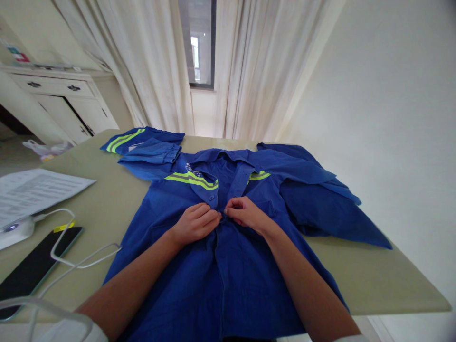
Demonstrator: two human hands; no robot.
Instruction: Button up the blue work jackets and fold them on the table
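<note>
A blue work jacket (185,270) with yellow-green and grey reflective stripes lies front up, collar at the far side. Its upper front is spread apart, and a button (211,197) shows on the left flap. Below the chest the two front edges meet. My left hand (199,221) pinches the left front edge at mid-front. Close beside it, my right hand (244,212) pinches the other edge, thumb and forefinger together. The fingertips nearly touch; whatever small part lies between them is hidden.
The jacket covers much of the pale green table (377,280). At the left are a black phone (35,266), a white cable (89,263), a white device (17,229) and printed paper (39,190). Another blue garment with reflective stripes (153,135) lies at the far left. A wall stands right.
</note>
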